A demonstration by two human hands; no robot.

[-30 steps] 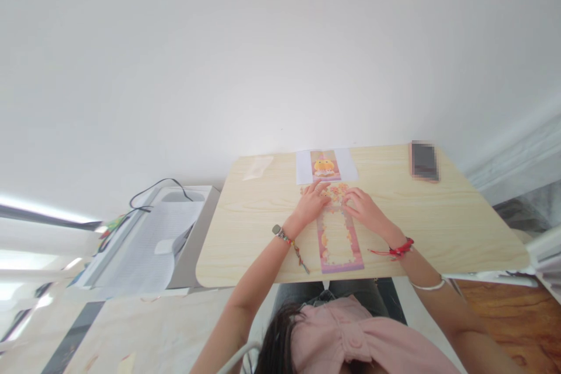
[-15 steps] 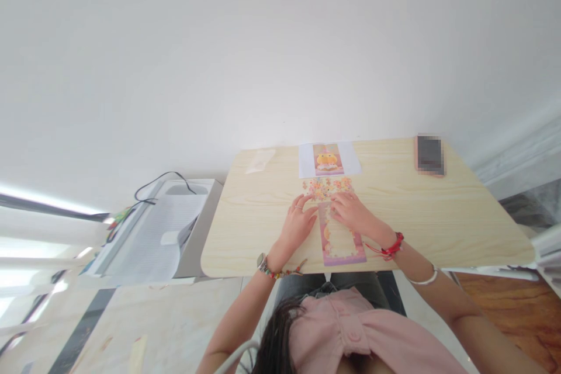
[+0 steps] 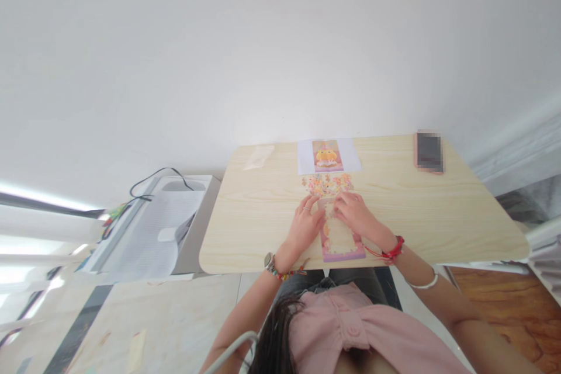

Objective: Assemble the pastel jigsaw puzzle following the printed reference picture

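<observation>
A partly assembled jigsaw puzzle (image 3: 344,258) lies near the table's front edge, a purple and pink border around a bare middle. Over its upper left corner rests my left hand (image 3: 305,223), fingers loosely bent and apart, thumb at the border. My right hand (image 3: 358,217) covers the upper right part; its fingers are bent together, and their tips hide whatever they pinch. Just beyond both hands is a pile of loose jigsaw pieces (image 3: 326,183). Behind that, a reference picture (image 3: 328,156) of an orange pumpkin-like figure lies on white paper.
A phone (image 3: 429,152) with a blurred screen lies at the table's (image 3: 442,216) back right. Near the back left corner is a clear plastic wrapper (image 3: 259,156). Left of the table stands a white unit (image 3: 197,234) with papers (image 3: 153,228) and a black cable (image 3: 160,170).
My left hand has shifted right, onto the puzzle's upper left corner. My right hand has moved slightly and stays at the upper part. The view has tilted a little.
</observation>
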